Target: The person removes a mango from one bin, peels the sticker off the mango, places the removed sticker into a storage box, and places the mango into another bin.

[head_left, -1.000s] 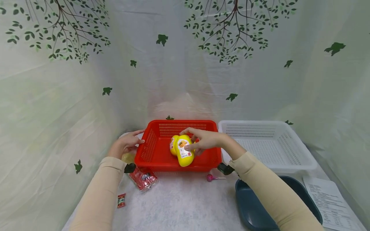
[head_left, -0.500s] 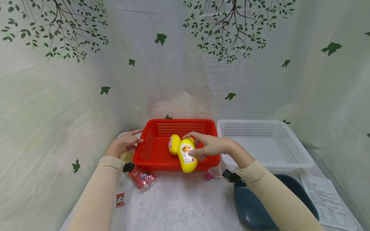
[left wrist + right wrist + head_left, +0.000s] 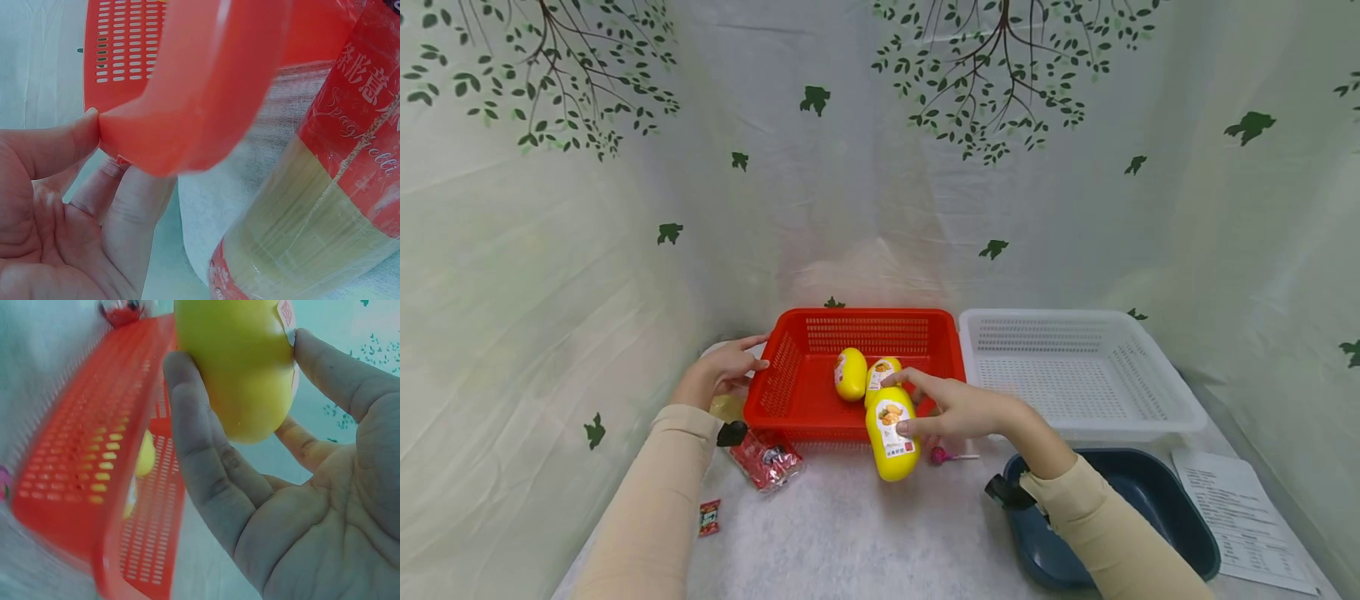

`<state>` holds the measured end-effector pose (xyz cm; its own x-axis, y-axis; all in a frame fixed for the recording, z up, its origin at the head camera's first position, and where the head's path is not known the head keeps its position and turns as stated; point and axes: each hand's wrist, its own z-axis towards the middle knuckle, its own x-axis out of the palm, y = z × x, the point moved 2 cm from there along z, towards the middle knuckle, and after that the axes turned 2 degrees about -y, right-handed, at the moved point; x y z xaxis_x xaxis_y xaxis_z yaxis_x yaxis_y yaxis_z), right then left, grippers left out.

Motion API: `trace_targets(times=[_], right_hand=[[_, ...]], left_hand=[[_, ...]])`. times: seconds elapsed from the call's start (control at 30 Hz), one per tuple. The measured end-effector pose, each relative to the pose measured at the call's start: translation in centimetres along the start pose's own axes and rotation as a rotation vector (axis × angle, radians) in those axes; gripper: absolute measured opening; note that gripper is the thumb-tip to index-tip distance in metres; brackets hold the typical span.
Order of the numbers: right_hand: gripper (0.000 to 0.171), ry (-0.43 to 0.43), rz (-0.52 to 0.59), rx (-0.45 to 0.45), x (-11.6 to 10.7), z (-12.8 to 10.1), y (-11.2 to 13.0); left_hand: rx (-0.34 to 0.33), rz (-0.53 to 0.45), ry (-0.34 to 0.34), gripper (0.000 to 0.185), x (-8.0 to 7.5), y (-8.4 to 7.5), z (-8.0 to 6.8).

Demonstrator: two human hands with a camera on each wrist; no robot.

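Observation:
My right hand [image 3: 958, 408] grips a yellow egg-shaped bottle [image 3: 892, 431] with an orange-and-white label, held above the table just in front of the red basket [image 3: 790, 400]. In the right wrist view the fingers and thumb wrap round the yellow bottle [image 3: 240, 362]. Two more yellow bottles [image 3: 851, 373] lie inside the red basket. My left hand [image 3: 724, 368] holds the basket's left rim, thumb on the red edge [image 3: 187, 119].
A white basket [image 3: 1150, 400] stands right of the red one. A dark blue tray [image 3: 1180, 533] and a printed sheet [image 3: 1240, 517] lie at front right. A red spaghetti packet [image 3: 766, 460], a small red sachet [image 3: 709, 517] and a pink lollipop [image 3: 940, 456] lie on the table.
My right hand has lifted the yellow bottle out of the red basket and carried it toward me, over the front rim. The left hand stays on the basket.

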<state>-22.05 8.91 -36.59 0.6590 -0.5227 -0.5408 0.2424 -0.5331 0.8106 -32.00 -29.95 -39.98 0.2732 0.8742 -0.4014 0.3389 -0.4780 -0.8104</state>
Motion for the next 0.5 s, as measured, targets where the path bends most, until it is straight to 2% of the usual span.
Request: trace_targets(times=[0.27,0.5], right_hand=[[0.067,0.032,0.044,0.006,2.8,-0.9,-0.7],[0.065,0.04,0.076,-0.004,4.3,-1.4,-1.6]], left_hand=[[0.004,0.008,0.0,0.073,0.0,0.1,-0.2],[0.002,0.008,-0.002,0.073,0.1,0.0,-0.3]])
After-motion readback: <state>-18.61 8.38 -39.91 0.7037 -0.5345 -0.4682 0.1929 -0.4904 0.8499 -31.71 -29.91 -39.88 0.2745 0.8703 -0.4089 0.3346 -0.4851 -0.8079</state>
